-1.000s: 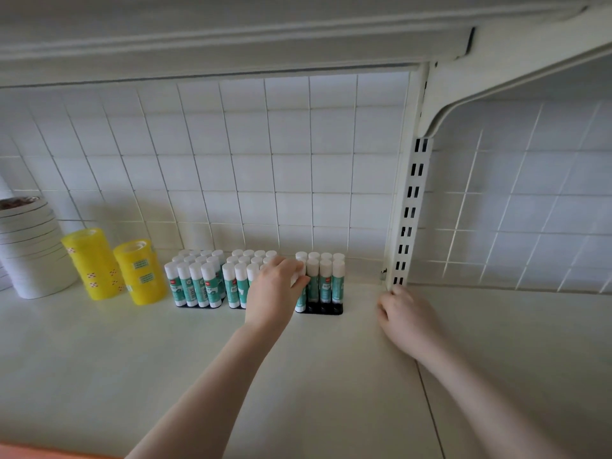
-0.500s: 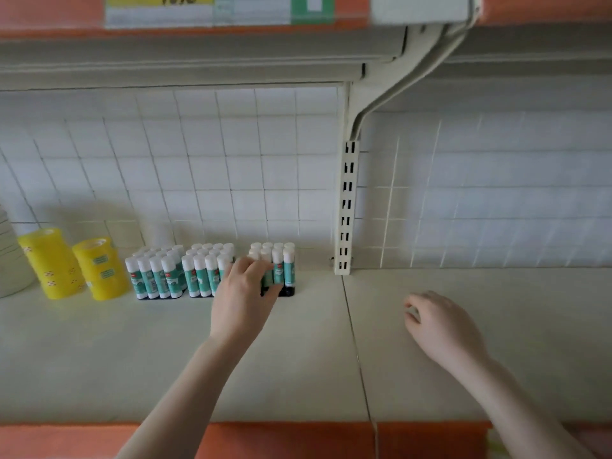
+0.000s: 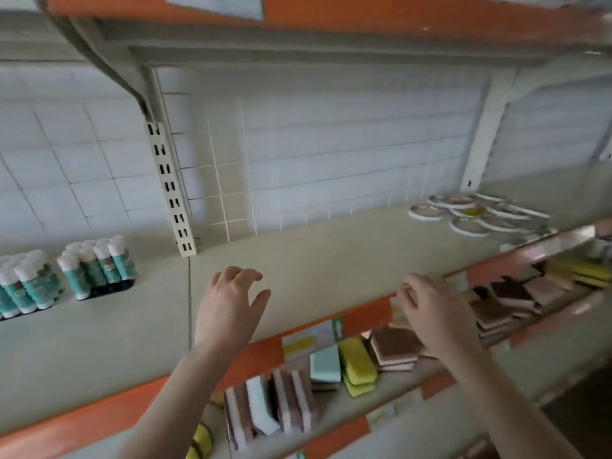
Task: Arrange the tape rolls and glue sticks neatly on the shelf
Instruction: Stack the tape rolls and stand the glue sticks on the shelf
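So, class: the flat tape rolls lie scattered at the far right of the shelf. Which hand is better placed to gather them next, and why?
Probably the right hand: it hangs empty at the shelf's front edge, nearer the tape rolls. The left hand, also empty, hangs closer to the glue sticks.

No text is legible; the shelf-edge label [image 3: 337, 327] shows only a white arrow.

shop, orange price rails [image 3: 99, 422], stocked shelf [image 3: 331, 256]
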Demonstrator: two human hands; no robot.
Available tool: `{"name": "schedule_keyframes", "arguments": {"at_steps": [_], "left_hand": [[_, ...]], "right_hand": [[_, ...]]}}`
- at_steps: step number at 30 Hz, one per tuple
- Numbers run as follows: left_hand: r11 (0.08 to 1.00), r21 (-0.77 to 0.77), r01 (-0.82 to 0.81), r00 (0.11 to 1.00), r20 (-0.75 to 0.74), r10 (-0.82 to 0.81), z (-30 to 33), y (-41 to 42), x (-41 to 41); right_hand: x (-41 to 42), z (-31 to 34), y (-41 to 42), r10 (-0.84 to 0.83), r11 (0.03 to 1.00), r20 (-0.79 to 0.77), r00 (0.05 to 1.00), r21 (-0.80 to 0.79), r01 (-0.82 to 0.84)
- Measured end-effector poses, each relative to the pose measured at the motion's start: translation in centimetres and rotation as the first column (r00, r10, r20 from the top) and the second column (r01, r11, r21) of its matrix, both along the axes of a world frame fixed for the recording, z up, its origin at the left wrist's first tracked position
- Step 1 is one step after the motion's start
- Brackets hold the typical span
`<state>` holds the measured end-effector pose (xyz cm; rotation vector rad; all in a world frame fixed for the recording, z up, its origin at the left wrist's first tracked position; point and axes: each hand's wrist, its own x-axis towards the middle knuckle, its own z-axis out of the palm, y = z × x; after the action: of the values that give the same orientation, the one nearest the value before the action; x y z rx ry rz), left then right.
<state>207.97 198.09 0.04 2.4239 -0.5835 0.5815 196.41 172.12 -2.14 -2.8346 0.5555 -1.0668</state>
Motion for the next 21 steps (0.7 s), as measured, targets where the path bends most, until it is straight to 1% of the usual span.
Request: {"name": "schedule_keyframes", "arguments": {"at_steps": [5, 12, 16, 21], "left_hand": [[0.996, -0.03, 0.083, 0.997, -0.006, -0.083, -0.3, -12.6, -2.5], [0.987, -0.088, 0.137, 0.989, -0.036, -0.14, 0.1, -30.6, -5.9], [0.989, -0.076, 0.13, 0.99, -0.051, -0.135, 0.7, -36.9, -5.7], [0.989, -0.044, 0.141, 0.988, -0.049, -0.144, 0.9, -42.8, -3.5]], "right_hand": [[-4.3, -0.8, -11.3, -0.023, 0.999, 0.038, 0.999, 0.032, 0.022], [-8.6, -0.3, -27.5, -0.007, 0.997, -0.008, 1.0, 0.073, 0.008], [-8.0, 0.0, -34.1, 0.003, 0.996, 0.013, 1.0, 0.092, -0.004], [-4.8, 0.1, -40.0, 0.003, 0.995, 0.07, 0.998, 0.094, -0.009]]}}
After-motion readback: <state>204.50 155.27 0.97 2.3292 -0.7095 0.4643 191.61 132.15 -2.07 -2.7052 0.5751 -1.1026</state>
